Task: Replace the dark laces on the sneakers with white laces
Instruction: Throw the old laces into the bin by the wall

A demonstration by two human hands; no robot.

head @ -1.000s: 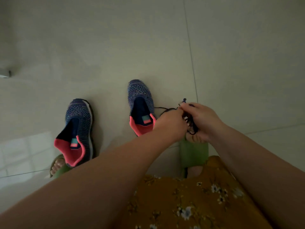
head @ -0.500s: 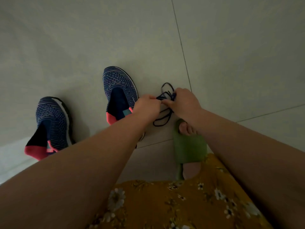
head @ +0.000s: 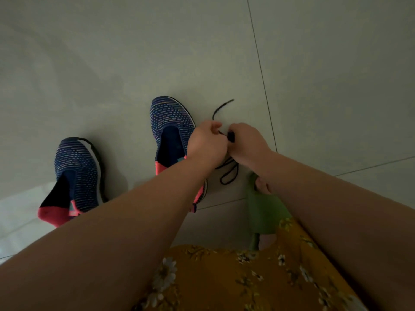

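Note:
Two navy knit sneakers with pink heels stand on the tiled floor, one at the left (head: 77, 176) and one in the middle (head: 171, 131); neither shows a lace. My left hand (head: 206, 142) and my right hand (head: 246, 142) meet just right of the middle sneaker, both pinching a dark lace (head: 229, 173). A free end of the lace curls up past the hands, and loops hang below them onto the floor. No white lace is in view.
My right foot in a green slide sandal (head: 265, 212) stands just below the hanging loops. A mustard floral dress (head: 235, 281) fills the bottom. Pale floor tiles (head: 314, 63) with dark grout lines spread all around.
The bundle of dark lace between my hands has loosened: one end now sticks up above them and loops hang lower. The view shifted, so the sneakers sit further right than half a second ago.

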